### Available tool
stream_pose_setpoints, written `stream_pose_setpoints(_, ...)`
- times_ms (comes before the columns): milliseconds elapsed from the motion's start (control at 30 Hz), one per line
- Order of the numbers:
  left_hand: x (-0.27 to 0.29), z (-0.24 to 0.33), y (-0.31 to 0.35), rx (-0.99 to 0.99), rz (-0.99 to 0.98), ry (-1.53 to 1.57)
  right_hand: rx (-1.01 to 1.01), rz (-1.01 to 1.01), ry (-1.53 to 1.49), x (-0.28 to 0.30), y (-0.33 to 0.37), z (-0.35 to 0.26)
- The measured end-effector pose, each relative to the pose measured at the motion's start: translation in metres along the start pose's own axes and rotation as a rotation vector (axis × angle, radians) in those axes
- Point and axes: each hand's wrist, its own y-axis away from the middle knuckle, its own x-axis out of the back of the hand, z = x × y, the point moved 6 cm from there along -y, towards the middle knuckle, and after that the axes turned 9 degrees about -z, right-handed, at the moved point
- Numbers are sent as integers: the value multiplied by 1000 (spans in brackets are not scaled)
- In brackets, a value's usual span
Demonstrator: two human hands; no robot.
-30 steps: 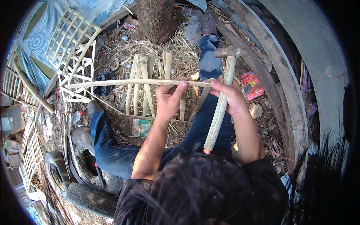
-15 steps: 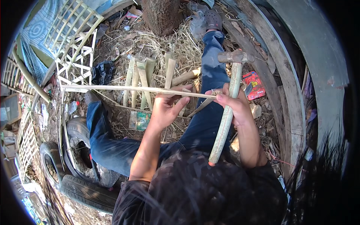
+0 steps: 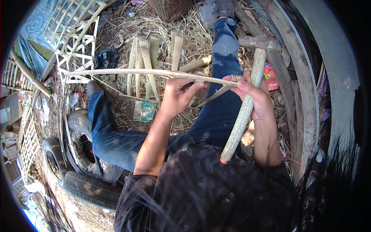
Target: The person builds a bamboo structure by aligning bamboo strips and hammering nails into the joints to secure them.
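A long, thin bamboo strip lies crosswise in front of me, reaching from the lattice at the left to my right fingers. My left hand grips it from beneath near the right part, fingers partly hidden behind it. Between the thumb and fingers of my right hand is the strip's right end. That hand also keeps a hammer in the crook of the thumb, its pale green handle slanting toward my chest and its head pointing away. Small pale bits show at the right fingertips, too small to name.
Several split bamboo pieces stand beyond my hands, beside a bamboo log. A bamboo lattice is at left, old tyres lower left. Wooden boards and a red packet lie right. A tree trunk stands ahead.
Both hands have shifted right, with the strip and hammer. The strip now slopes down more toward its right end. The scene has moved slightly up in view.
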Motion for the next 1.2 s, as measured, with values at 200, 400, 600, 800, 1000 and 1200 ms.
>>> stream_pose_setpoints(200,8,8,-1,-49,38,8,38,3,-32,-13,-2,-9)
stream_pose_setpoints(400,13,9,-7,-17,55,95,71,-33,5,-24,-10,-21)
stream_pose_setpoints(600,16,-14,-11,69,121,221,53,8,15,-12,-20,-13)
stream_pose_setpoints(800,10,-22,-21,4,90,266,6,67,-92,9,-20,10)
stream_pose_setpoints(1000,-4,-22,-24,-20,71,471,28,131,-51,11,-20,6)
stream_pose_setpoints(1200,-7,-27,-35,28,192,542,23,147,-64,23,-21,8)
